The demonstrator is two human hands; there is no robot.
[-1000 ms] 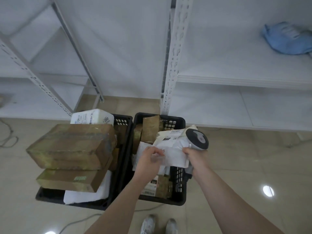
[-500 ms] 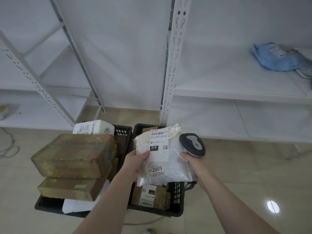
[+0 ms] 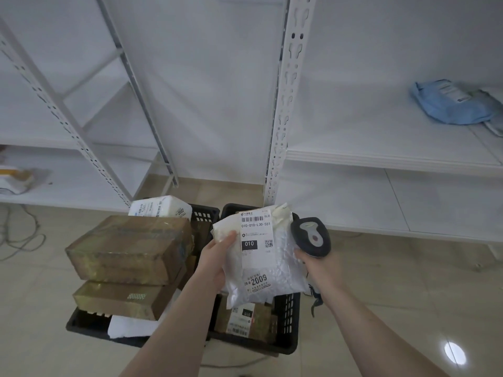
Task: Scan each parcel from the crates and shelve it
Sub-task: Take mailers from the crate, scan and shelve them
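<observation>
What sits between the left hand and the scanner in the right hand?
In the head view, only the white bubble-mailer parcel lies between them: the left hand grips its left edge, and the scanner, held in the right hand, sits at its right edge.

- One view only, from a camera worn on the person's head, so no second view shares any part of the scene.
- It faces forward and down over the black crates on the floor, which lie low in the middle of the frame.
- Both forearms reach in from the bottom edge, close above the crates.
- Beyond the crates, the white shelving upright rises to the top edge.
</observation>
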